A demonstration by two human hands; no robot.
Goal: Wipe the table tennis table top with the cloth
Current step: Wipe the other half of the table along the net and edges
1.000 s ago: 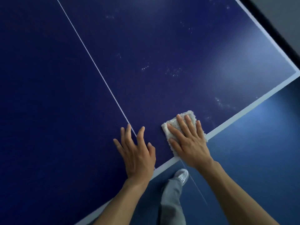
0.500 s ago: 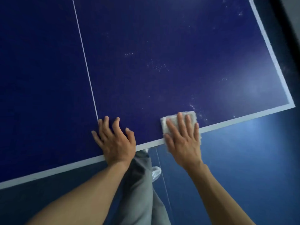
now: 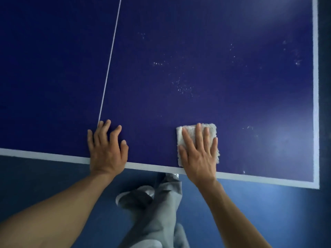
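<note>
The dark blue table tennis table top (image 3: 197, 51) fills the upper view, with white lines along its near and right edges. A folded white cloth (image 3: 211, 129) lies flat near the near edge. My right hand (image 3: 198, 153) presses on it with straight, spread fingers and covers most of it. My left hand (image 3: 106, 147) rests flat on the bare table beside the thin white centre line (image 3: 111, 54), fingers spread. Pale dusty specks (image 3: 182, 88) dot the surface beyond the cloth.
The table's near right corner (image 3: 316, 185) is at the right. Below the near edge lies a blue floor (image 3: 268, 212). My grey trouser legs (image 3: 161, 212) and a shoe (image 3: 134, 194) stand close to the edge between my arms.
The view has swung so the near edge runs almost level. My right hand has slid the cloth along that edge away from my left hand, widening the gap between them.
</note>
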